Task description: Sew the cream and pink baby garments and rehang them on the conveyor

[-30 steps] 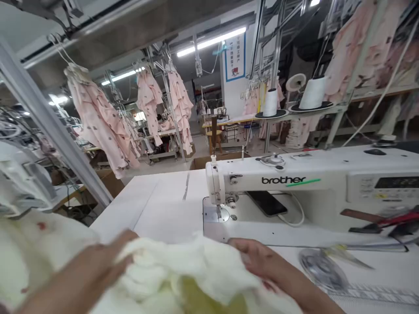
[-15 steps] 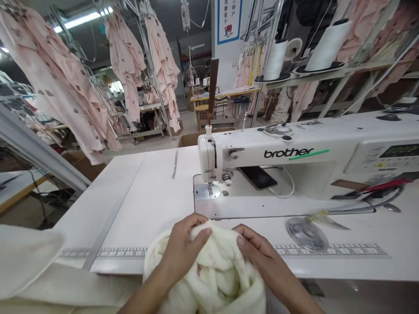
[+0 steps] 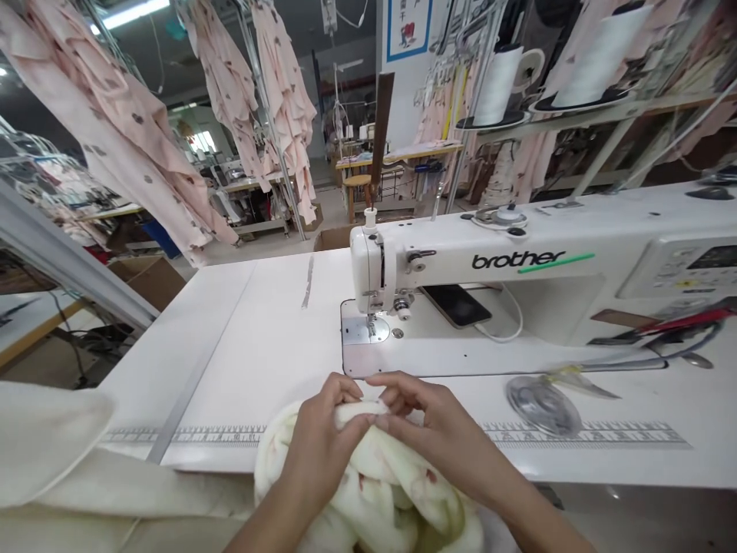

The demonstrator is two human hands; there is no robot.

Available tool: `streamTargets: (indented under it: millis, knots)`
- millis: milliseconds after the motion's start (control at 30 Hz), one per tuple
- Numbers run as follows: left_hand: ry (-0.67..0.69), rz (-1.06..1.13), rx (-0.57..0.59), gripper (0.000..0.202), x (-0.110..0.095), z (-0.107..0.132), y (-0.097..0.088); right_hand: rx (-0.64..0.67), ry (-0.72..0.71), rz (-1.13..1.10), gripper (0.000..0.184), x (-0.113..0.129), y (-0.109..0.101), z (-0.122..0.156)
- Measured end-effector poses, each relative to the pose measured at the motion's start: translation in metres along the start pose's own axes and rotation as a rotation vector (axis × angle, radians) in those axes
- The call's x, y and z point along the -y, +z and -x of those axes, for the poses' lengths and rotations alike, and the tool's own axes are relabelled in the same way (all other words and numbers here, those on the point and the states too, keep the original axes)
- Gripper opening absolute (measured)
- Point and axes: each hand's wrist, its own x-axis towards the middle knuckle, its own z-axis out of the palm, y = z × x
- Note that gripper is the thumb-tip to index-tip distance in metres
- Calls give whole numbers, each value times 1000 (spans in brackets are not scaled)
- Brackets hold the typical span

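Note:
A bunched cream fleece fabric piece [image 3: 374,491] with small reddish marks lies at the table's front edge, partly hanging over it. My left hand [image 3: 325,426] pinches its upper edge between thumb and fingers. Close beside it, my right hand [image 3: 411,407] grips the same edge, the fingertips of both hands almost meeting. A fold of the fabric shows between them. Just beyond my hands stands a white sewing machine [image 3: 472,261], its presser foot [image 3: 371,326] over the needle plate with no fabric under it.
A phone [image 3: 457,305] with a white cable lies under the machine arm. Right of my hands are a clear round container [image 3: 541,405] and thread snips [image 3: 581,380]. A printed ruler [image 3: 622,434] runs along the front edge. More cream fabric [image 3: 51,445] lies at left; pink garments [image 3: 127,123] hang behind.
My right hand has moved left along the fabric edge toward my left hand. The fabric's upper edge is now folded between both hands. The view has shifted slightly.

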Motion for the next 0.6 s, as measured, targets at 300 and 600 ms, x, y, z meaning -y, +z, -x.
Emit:
streamTargets:
  millis: [300,600]
  knots:
    - [153,-51,178,16,-3,-2,0,76,-15,212,12,7,-12,1]
    - [135,18,157,8,-3,-3,-4,206,-23,-51,26,-2,-18,-21]
